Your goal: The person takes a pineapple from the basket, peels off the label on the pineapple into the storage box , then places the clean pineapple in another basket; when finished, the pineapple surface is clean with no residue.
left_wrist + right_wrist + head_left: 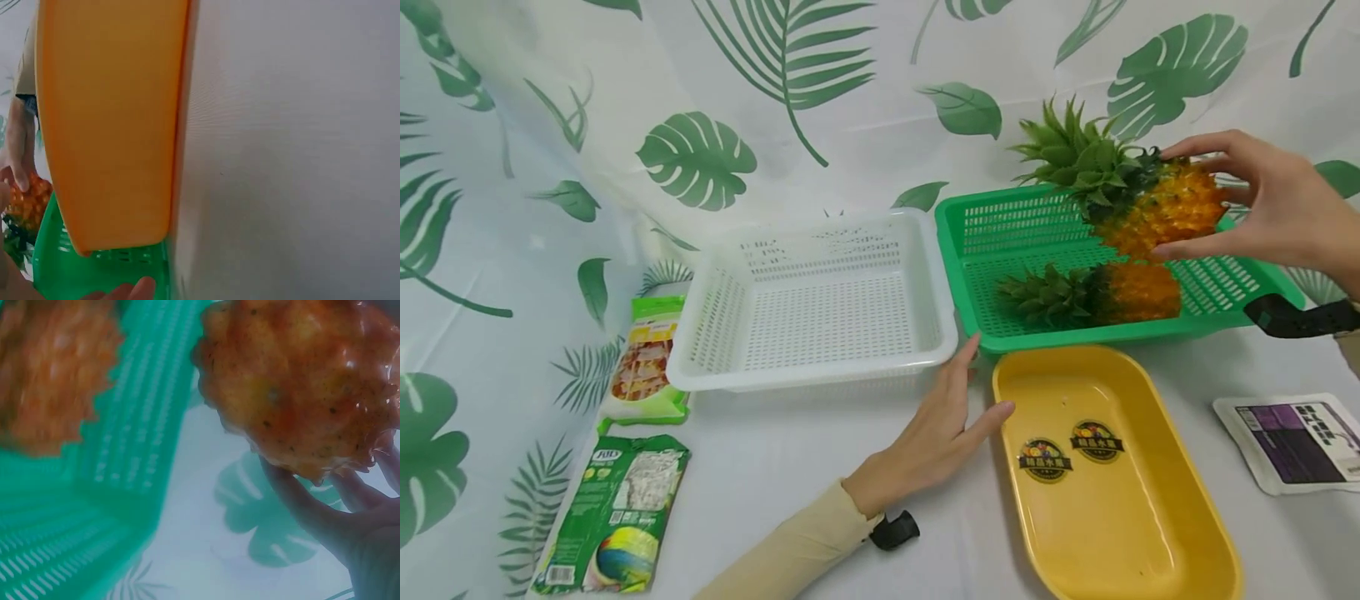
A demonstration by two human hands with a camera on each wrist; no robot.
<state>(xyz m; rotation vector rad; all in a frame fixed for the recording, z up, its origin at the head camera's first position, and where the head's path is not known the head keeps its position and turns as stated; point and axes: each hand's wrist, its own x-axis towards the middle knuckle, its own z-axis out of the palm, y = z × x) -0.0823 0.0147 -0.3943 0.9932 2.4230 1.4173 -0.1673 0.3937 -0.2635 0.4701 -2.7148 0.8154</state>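
Observation:
My right hand (1273,200) grips a pineapple (1172,204) by its body, thumb below and fingers above, raised over the green basket (955,250). Its leafy crown points left. In the right wrist view the pineapple's orange body (300,387) fills the upper right, with fingers curled around its lower side. A second pineapple (1138,293) lies on its side in the green basket, crown to the left. My left hand (928,442) has its fingers extended, fingertips at the green basket's front left corner and thumb by the rim of the yellow tray (1120,517).
A white basket (812,371) stands left of the green one. Further left lie a packet with a green top (643,358) and a green packet (617,512). A purple-and-white packet (1292,442) lies right of the yellow tray. A leaf-print sheet (850,100) hangs behind.

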